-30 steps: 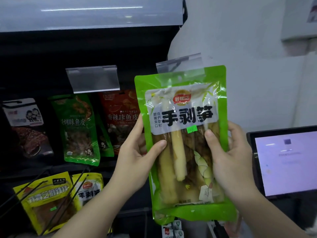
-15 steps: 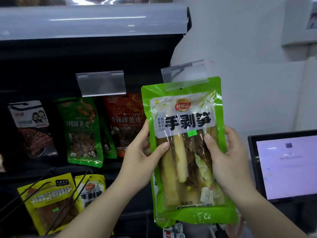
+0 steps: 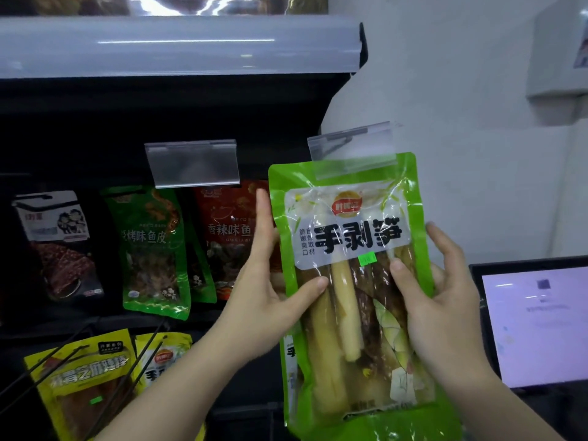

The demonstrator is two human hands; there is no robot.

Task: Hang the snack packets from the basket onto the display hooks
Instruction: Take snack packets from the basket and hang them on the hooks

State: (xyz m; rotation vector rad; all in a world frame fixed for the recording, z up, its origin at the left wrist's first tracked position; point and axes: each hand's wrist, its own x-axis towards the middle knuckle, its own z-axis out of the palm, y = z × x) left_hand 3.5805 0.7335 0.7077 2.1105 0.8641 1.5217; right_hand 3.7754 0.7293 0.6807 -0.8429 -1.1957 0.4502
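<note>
A green packet of peeled bamboo shoots [image 3: 353,300] stands upright in front of me, held at both long edges. My left hand [image 3: 270,288] grips its left edge, thumb across the front, fingers behind. My right hand [image 3: 442,300] grips the right edge the same way. The packet's top edge sits behind the clear price-tag holder [image 3: 353,148] of the rightmost display hook, whose prong is hidden. The basket is out of view.
Left of it a second clear tag holder [image 3: 192,163] hangs above a red fish-skin packet [image 3: 229,237], a green one [image 3: 152,253] and a black one [image 3: 54,243]. Yellow packets [image 3: 86,380] hang on wire hooks below. A lit screen [image 3: 537,323] stands at the right, a shelf rail [image 3: 178,46] overhead.
The packet's top has risen closer to the right tag holder and now overlaps it. My left index finger has straightened upward along the packet's edge. The view has tilted up slightly.
</note>
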